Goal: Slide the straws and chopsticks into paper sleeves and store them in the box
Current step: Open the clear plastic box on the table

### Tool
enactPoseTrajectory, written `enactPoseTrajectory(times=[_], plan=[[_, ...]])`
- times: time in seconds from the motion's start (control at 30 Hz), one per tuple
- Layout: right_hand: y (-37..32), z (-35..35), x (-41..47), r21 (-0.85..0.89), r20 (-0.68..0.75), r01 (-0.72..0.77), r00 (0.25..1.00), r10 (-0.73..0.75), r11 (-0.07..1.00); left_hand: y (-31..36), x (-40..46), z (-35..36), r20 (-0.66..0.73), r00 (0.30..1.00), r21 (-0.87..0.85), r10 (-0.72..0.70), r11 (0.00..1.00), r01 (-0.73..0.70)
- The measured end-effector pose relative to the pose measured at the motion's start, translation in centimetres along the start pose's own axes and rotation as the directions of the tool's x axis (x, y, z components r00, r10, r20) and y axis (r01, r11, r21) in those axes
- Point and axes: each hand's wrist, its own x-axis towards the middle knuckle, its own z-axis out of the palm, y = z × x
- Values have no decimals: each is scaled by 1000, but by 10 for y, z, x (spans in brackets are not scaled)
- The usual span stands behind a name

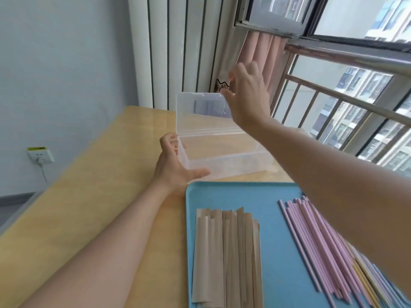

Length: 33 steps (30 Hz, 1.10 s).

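Observation:
A clear plastic box (pixel 224 162) stands on the wooden table (pixel 93 196) beyond the blue tray (pixel 275 252). Its hinged lid (pixel 200 112) is upright and the box is empty. My left hand (pixel 175 165) grips the box's near left corner. My right hand (pixel 246 96) is raised at the lid's top right edge, fingers spread, thumb touching the rim. On the tray lie several brown paper sleeves (pixel 224 258) at the left and several pink straws (pixel 320 247) at the right, with yellow and pale sticks (pixel 364 283) partly hidden under my right forearm.
The table's far edge meets a white ribbed wall panel (pixel 178 47) and a pink curtain (pixel 262 52). A railed window (pixel 342 112) runs along the right. A wall socket (pixel 41 155) with a cable sits at the left.

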Motion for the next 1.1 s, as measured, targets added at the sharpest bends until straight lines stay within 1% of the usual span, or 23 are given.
enactPoseTrajectory(times=[0.03,0.07,0.1,0.13,0.17,0.2,0.27,0.37,0.5,0.57,0.63,0.7,0.73,0.77,0.8,0.87,0.9,0.93,0.97,1.0,1.03,1.07,1.1], plan=[[5,9,-8,52,109,-57,993,51,997,1,-1,-1,-4,1000,-4,16,1000,-16],[9,17,-19,88,280,-87,958,59,992,2,-2,-2,1,1000,0,30,1000,-30],[13,21,-32,98,457,-87,889,33,991,1,-2,-3,14,999,4,36,999,-36],[18,21,-46,98,581,-56,814,-11,994,0,-2,-5,27,999,-1,37,999,-36],[23,19,-60,104,651,-17,757,-55,994,-1,-1,-7,35,999,-18,33,999,-32],[28,17,-71,110,681,5,728,-79,994,-2,1,-9,38,999,-44,24,999,-23],[39,10,-85,109,667,-20,743,-58,994,-3,5,-11,54,999,-83,2,997,2],[53,5,-92,65,645,-50,764,-4,997,-3,8,-14,103,994,-80,-30,996,38],[64,2,-106,-24,606,91,794,-58,996,-4,5,-12,89,995,-82,-47,995,54],[62,-2,-116,26,519,104,848,-103,994,-3,0,-11,69,997,-71,-24,997,29],[57,-11,-125,117,404,71,908,-112,991,-1,-2,-12,46,999,-47,7,999,-5],[56,-30,-135,178,336,43,936,-101,983,9,-6,-12,-2,1000,-13,8,1000,-8],[57,-40,-137,183,349,19,933,-83,983,16,-7,-12,-41,999,3,-7,1000,8],[61,-53,-140,153,404,-30,914,-34,988,27,-11,-13,-85,996,22,-12,1000,14],[67,-66,-143,95,483,-98,875,40,991,37,-16,-12,-137,991,38,6,999,-1],[83,-89,-153,-17,607,-233,770,195,972,59,-31,-9,-289,944,102,162,985,-138],[92,-100,-162,-60,627,-297,731,268,953,73,-42,-3,-348,904,134,248,968,-214],[98,-107,-168,-105,627,-347,704,333,932,85,-50,3,-360,885,128,294,956,-265],[104,-115,-178,-159,617,-386,680,397,909,100,-62,13,-292,914,78,282,959,-271],[107,-120,-186,-213,603,-406,661,447,889,112,-73,25,-151,963,15,223,975,-223],[108,-122,-195,-259,586,-415,651,483,872,120,-85,37,39,987,-8,159,987,-158],[109,-121,-204,-288,563,-418,654,505,862,125,-96,48,208,970,18,124,991,-130],[109,-120,-212,-298,539,-422,666,516,856,126,-108,57,318,941,102,120,982,-160]])
